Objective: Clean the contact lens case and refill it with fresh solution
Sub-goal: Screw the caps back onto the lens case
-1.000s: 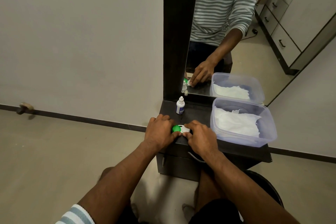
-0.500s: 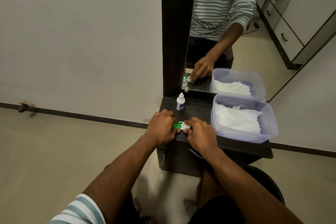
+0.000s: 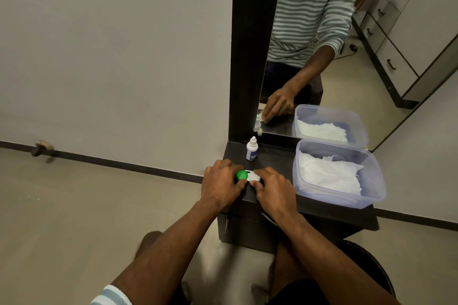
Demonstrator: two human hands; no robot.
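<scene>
A small contact lens case (image 3: 248,175) with a green cap on its left and a white cap on its right lies near the front left of the dark dresser top (image 3: 275,158). My left hand (image 3: 220,184) grips the green cap with curled fingers and thumb. My right hand (image 3: 273,187) pinches the white cap side. Both hands hide most of the case. A white solution bottle (image 3: 252,149) with a blue label stands upright just behind the case, apart from both hands.
A clear plastic tub (image 3: 339,195) holding white tissues sits on the right of the dresser top. A tall mirror (image 3: 322,44) in a dark frame rises behind. The dresser's front edge lies under my wrists; floor lies to the left.
Both hands stay on the case with hardly any shift. The camera view moved slightly.
</scene>
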